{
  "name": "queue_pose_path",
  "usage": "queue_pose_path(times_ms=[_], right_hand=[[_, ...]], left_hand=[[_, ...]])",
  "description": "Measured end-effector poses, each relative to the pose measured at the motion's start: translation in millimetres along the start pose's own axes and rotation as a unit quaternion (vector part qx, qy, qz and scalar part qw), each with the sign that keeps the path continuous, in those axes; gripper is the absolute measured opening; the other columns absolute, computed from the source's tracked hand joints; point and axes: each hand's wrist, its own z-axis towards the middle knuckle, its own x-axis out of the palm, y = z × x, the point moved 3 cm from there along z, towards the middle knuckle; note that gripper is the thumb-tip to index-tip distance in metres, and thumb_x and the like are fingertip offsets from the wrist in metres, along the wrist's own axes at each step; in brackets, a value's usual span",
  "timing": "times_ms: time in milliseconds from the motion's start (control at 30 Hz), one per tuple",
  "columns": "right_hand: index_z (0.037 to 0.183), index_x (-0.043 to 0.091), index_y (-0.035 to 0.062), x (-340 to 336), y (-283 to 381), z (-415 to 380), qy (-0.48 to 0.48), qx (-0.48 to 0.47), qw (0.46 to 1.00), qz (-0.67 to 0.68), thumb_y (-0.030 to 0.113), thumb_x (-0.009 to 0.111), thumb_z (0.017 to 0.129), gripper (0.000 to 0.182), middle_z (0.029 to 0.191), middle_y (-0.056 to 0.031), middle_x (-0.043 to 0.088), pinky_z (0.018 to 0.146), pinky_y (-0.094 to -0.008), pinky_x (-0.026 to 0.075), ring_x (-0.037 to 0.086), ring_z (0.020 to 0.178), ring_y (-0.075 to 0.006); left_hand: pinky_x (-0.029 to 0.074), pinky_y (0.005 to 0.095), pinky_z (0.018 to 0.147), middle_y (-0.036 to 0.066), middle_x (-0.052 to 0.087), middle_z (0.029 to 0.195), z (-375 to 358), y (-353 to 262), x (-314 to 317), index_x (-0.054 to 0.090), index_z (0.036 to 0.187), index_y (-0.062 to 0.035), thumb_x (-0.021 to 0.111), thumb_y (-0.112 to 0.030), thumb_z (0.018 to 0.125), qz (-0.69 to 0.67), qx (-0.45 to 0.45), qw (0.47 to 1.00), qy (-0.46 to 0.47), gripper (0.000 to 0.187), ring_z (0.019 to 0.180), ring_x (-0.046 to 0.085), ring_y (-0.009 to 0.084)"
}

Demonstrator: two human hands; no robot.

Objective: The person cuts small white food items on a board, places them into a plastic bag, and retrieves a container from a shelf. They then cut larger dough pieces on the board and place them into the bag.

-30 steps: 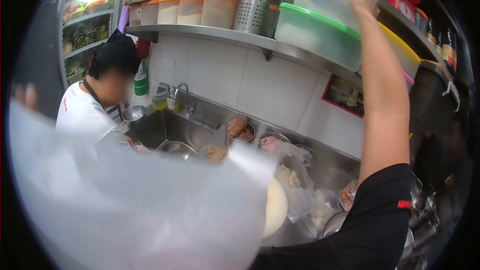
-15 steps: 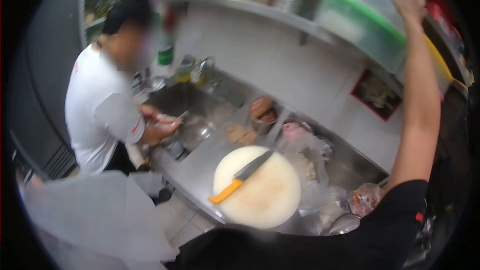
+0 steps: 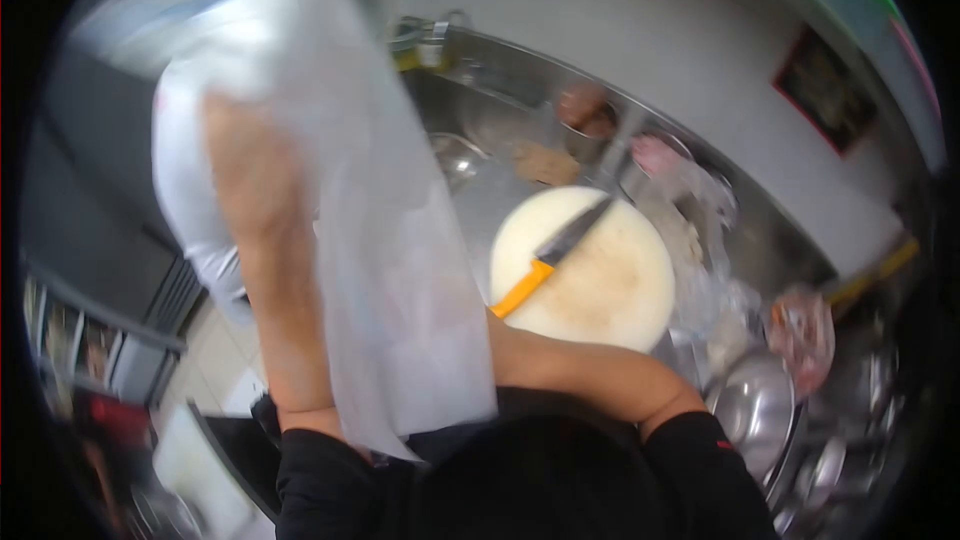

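Note:
A large translucent white plastic bag [image 3: 395, 240] is up in front of me, hanging in mid-air. My left hand [image 3: 252, 135] is raised at the bag's upper left part; its fingers are blurred and partly covered by the plastic, but it appears to hold the bag up. My right forearm [image 3: 590, 368] crosses low from the right, and the bag hides that hand. Behind the right forearm lies a round white cutting board [image 3: 610, 290]. A knife [image 3: 570, 240] with a yellow handle rests diagonally on it, its handle end close to the bag's edge.
A person in a white shirt [image 3: 190, 180] stands at the left, mostly behind the bag. Beyond the board are a brown flat piece [image 3: 545, 164] and a metal container [image 3: 585, 140]. Plastic bags [image 3: 700, 230] and a steel bowl [image 3: 755, 405] sit along the right.
My right arm has come down from the green-rimmed container on the shelf to in front of my body. The plastic bag has risen from the lower left, with my left arm now showing beside it.

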Motion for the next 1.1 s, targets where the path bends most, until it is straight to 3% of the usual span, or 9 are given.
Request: queue_pose_path(times_ms=[167, 200, 333, 367, 433, 533, 733, 967, 1100], right_hand=[[0.144, 0.053, 0.0033, -123.7, -52.3, -88.1, -0.198, 0.232, 0.928, 0.212, 0.017, 0.067, 0.100, 0.047, 0.135, -0.0113, 0.061, 0.106, -0.0378, 0.051, 0.060, 0.122, -0.0220], [0.143, 0.054, 0.0036, -148.9, -63.4, -117.6, -0.268, 0.248, 0.881, 0.301, 0.014, 0.065, 0.103, 0.044, 0.136, -0.0105, 0.061, 0.106, -0.0366, 0.052, 0.060, 0.123, -0.0200], [0.125, 0.065, 0.0022, -175.7, 18.9, -97.0, -0.504, 0.201, 0.820, 0.181, 0.018, 0.061, 0.103, 0.027, 0.112, -0.0059, 0.069, 0.096, -0.0326, 0.053, 0.065, 0.105, -0.0158], [0.128, 0.063, 0.0014, -180.3, 15.9, -103.4, -0.486, 0.226, 0.824, 0.184, 0.020, 0.060, 0.104, 0.031, 0.116, -0.0068, 0.069, 0.096, -0.0345, 0.053, 0.066, 0.108, -0.0170], [0.135, 0.061, -0.0003, -190.5, 7.5, -127.5, -0.444, 0.266, 0.834, 0.191, 0.024, 0.057, 0.106, 0.038, 0.124, -0.0085, 0.069, 0.097, -0.0384, 0.054, 0.066, 0.114, -0.0195], [0.124, 0.069, 0.0014, -220.9, 18.1, -156.7, -0.506, 0.343, 0.779, 0.136, 0.021, 0.061, 0.102, 0.031, 0.118, -0.0063, 0.070, 0.096, -0.0316, 0.052, 0.066, 0.108, -0.0152], [0.122, 0.070, -0.0041, -243.7, 7.5, -225.1, -0.475, 0.355, 0.792, 0.146, 0.016, 0.060, 0.098, 0.034, 0.117, -0.0098, 0.072, 0.087, -0.0335, 0.057, 0.070, 0.101, -0.0187], [0.125, 0.068, -0.0040, -279.1, -12.7, -250.9, -0.353, 0.415, 0.788, 0.286, 0.013, 0.058, 0.096, 0.034, 0.114, -0.0114, 0.073, 0.088, -0.0358, 0.057, 0.071, 0.098, -0.0213], [0.125, 0.067, -0.0038, -288.6, -6.8, -247.4, -0.250, 0.412, 0.851, 0.211, 0.014, 0.059, 0.096, 0.035, 0.113, -0.0106, 0.072, 0.089, -0.0346, 0.055, 0.070, 0.098, -0.0205]], left_hand=[[0.048, 0.0444, 0.106, 0.026, 0.054, 0.147, -31.6, 32.9, -19.9, 0.018, 0.164, -0.0005, 0.069, -0.039, 0.097, -0.020, 0.078, 0.995, -0.050, 0.093, 0.130, 0.060, 0.0365], [0.047, 0.0482, 0.107, 0.025, 0.052, 0.151, -41.9, 52.8, -22.9, 0.017, 0.165, -0.0006, 0.075, -0.059, 0.088, 0.019, 0.102, 0.995, -0.010, 0.113, 0.131, 0.059, 0.0380], [0.040, 0.0459, 0.115, 0.021, 0.046, 0.157, -88.8, 90.7, 106.6, 0.037, 0.157, 0.0019, 0.095, -0.040, 0.070, 0.079, 0.093, 0.959, 0.256, 0.113, 0.140, 0.051, 0.0340], [0.046, 0.0413, 0.107, 0.021, 0.059, 0.145, -89.8, 98.2, 143.3, 0.042, 0.155, -0.0011, 0.091, -0.029, 0.079, 0.132, 0.150, 0.945, 0.259, 0.094, 0.128, 0.060, 0.0327], [0.052, 0.0365, 0.093, 0.014, 0.072, 0.120, -90.7, 115.0, 182.8, 0.047, 0.151, -0.0035, 0.083, -0.018, 0.088, 0.082, -0.092, 0.947, 0.296, 0.074, 0.104, 0.067, 0.0228], [0.055, 0.0318, 0.079, 0.004, 0.071, 0.090, -81.6, 171.2, 184.5, 0.059, 0.134, -0.0015, 0.079, -0.013, 0.091, -0.074, -0.173, 0.946, 0.265, 0.049, 0.087, 0.068, 0.0151], [0.052, 0.0275, 0.075, 0.002, 0.064, 0.097, -81.7, 161.3, 203.7, 0.064, 0.103, -0.0025, 0.077, -0.010, 0.092, -0.120, -0.178, 0.974, 0.072, 0.019, 0.085, 0.061, 0.0091], [0.054, 0.0334, 0.085, 0.010, 0.064, 0.110, -119.7, 107.5, 253.0, 0.056, 0.118, 0.0017, 0.086, -0.011, 0.080, 0.161, 0.179, 0.965, 0.104, 0.050, 0.098, 0.064, 0.0209], [0.054, 0.0356, 0.081, 0.011, 0.066, 0.108, -111.1, 117.4, 263.1, 0.063, 0.123, 0.0042, 0.083, -0.020, 0.086, 0.104, -0.029, 0.993, -0.042, 0.048, 0.093, 0.066, 0.0261]])
